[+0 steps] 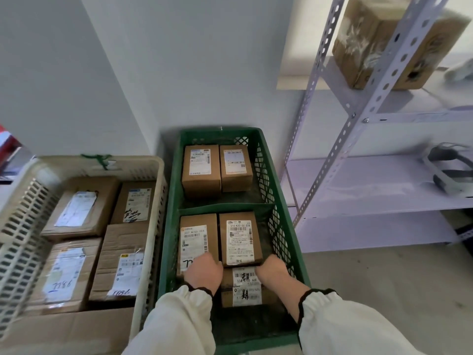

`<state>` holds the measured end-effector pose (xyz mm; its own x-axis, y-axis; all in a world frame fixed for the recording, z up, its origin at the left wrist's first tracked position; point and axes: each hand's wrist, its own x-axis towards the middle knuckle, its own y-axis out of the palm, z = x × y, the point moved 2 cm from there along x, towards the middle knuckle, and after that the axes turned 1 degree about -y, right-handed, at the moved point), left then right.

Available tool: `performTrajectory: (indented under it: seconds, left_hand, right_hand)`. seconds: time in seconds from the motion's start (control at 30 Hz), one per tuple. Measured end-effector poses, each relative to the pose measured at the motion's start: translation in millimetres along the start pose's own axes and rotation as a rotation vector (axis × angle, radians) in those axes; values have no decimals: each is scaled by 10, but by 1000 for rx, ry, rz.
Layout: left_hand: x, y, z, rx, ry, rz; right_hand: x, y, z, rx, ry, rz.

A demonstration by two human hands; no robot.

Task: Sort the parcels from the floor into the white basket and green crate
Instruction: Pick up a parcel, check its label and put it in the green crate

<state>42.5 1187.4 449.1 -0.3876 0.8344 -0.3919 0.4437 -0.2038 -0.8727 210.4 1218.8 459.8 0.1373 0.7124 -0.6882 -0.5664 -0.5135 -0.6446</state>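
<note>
The green crate (170, 226) stands in the middle, split by a divider. Two brown parcels (202, 185) lie in its far half and three in its near half. My left hand (204, 272) rests on the near end of the left parcel (197, 234), its thumb against the labelled right parcel (240, 239). My right hand (272, 269) curls its fingers round that parcel's near right corner. A smaller parcel (245, 288) lies between my wrists, partly under the right parcel. The white basket (23, 208) on the left holds several larger parcels (79, 208).
A grey metal shelving rack (358, 119) stands right of the crate, with a taped brown box (378, 42) on an upper shelf and a white headset (450, 172) lower down. Bare grey floor (384, 278) lies at the right. A wall corner stands behind both containers.
</note>
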Motion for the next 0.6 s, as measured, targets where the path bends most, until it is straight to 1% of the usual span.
performTrajectory:
  seconds: [0.13, 0.2, 0.3, 0.4, 0.5, 0.6]
  left_hand:
    - [184, -551, -62, -62, 70, 19]
    - [278, -889, -92, -76, 128, 12]
    - [416, -1432, -163, -38, 194, -12]
    - [498, -1948, -247, 15, 209, -54]
    - [529, -2370, -354, 72, 223, -106]
    - [525, -2708, -465, 86, 236, -139]
  right_hand:
    - [-250, -403, 508, 14, -200, 38]
    - [-445, -726, 827, 28, -327, 21]
    - [-830, -1317, 1318, 56, -515, -78]
    - [-1212, -1800, 1804, 36, -684, -211]
    - [-1448, -1996, 2222, -118, -742, -260]
    - [-1518, -1999, 2496, -292, -737, -281]
